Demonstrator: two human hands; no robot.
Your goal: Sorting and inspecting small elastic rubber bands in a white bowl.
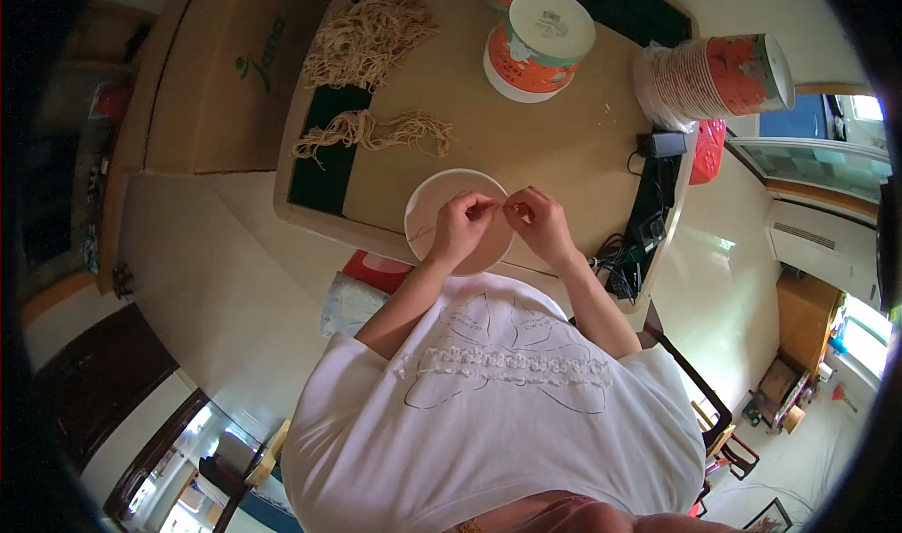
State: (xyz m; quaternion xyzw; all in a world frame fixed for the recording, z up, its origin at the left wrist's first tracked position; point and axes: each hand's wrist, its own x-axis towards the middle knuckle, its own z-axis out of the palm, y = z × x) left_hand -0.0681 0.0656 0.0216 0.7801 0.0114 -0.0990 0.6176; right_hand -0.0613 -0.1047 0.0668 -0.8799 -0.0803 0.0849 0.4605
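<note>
My left hand (462, 227) and my right hand (542, 224) are held close together above a white round tub (416, 206) at the table's near edge. Fingers of both hands are pinched, and their tips nearly meet. Whatever lies between them is too small to make out. A thin light strand (423, 233) shows inside the tub by my left wrist. Beyond my left hand lies a loose bundle of beige cords (376, 133). Farther back is a larger tangled heap of the same cords (368, 42).
A flat cardboard sheet (470, 82) covers most of the table. Upturned paper tubs (540, 54) in orange and white stand at the back. A wrapped stack of tubs (714, 77) lies at the far right. Black adapters (661, 145) and cables line the right edge.
</note>
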